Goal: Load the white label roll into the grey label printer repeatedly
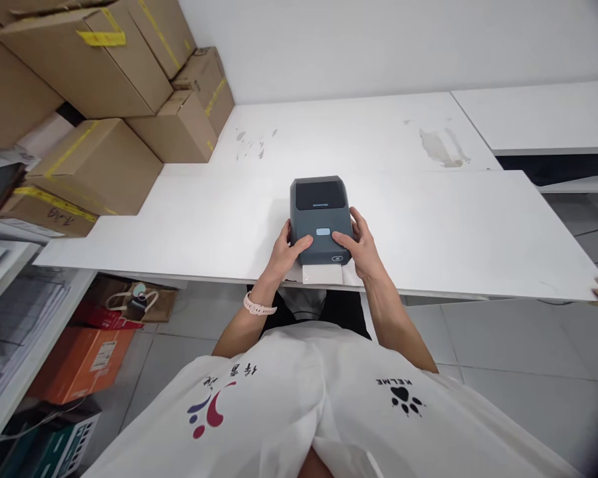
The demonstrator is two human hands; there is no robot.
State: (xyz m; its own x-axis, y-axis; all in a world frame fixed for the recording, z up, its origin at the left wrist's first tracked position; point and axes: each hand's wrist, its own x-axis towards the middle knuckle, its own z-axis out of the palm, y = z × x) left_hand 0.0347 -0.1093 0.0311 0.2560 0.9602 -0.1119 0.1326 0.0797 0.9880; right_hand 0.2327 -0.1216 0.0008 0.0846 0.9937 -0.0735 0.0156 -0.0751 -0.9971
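A dark grey label printer (pixel 321 222) sits on the white table near its front edge, with a dark window on top and a pale button in front. White label paper (pixel 321 274) sticks out of its front and reaches past the table edge. My left hand (pixel 285 252), with a pink band on the wrist, grips the printer's left side, thumb on its top. On the other side, my right hand (pixel 363 245) grips the printer too, its thumb lying just right of the button. The fingertips under both sides are hidden.
Stacked cardboard boxes (pixel 99 159) with yellow tape stand on the table's left. Below left are shelves with papers, and an orange box (pixel 82 365) on the floor. A white wall (pixel 403 46) rises behind the table (pixel 428 226). Another white table (pixel 553 116) adjoins on the right.
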